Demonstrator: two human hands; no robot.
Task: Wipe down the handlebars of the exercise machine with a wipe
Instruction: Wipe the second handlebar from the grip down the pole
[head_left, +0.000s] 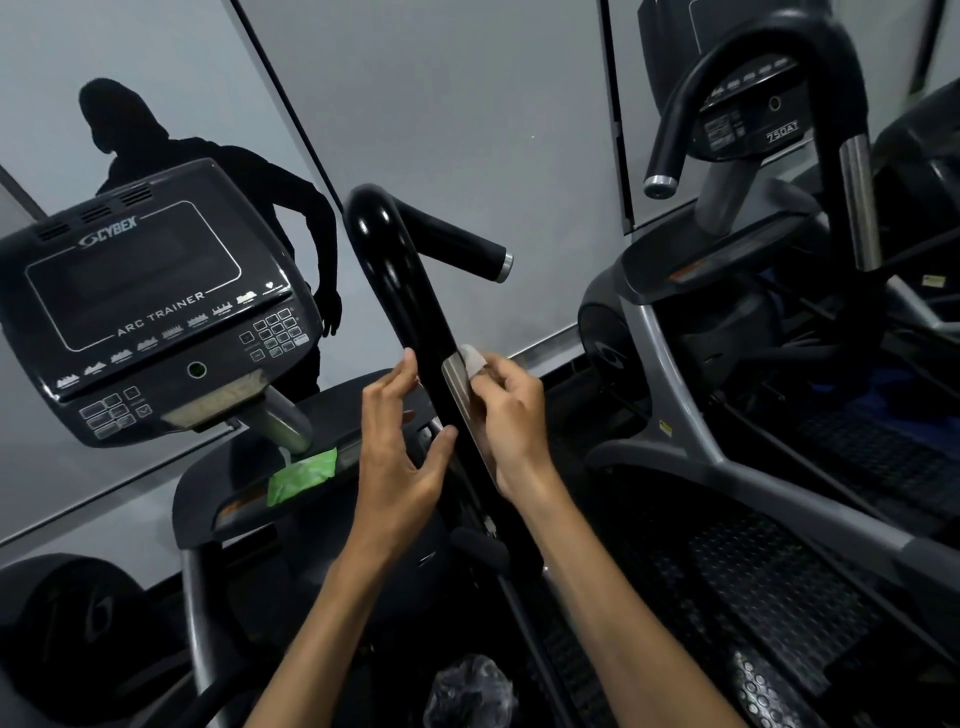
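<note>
A dark ledge (311, 486) on the exercise machine, just under the console's metal post (283, 423), is carrying a green wipes packet (301, 475). The packet is lying flat on the ledge, touching the foot of the post, its near end reaching toward the ledge's front edge. An orange label (236, 506) is sitting on that front edge, just left of the packet.
</note>
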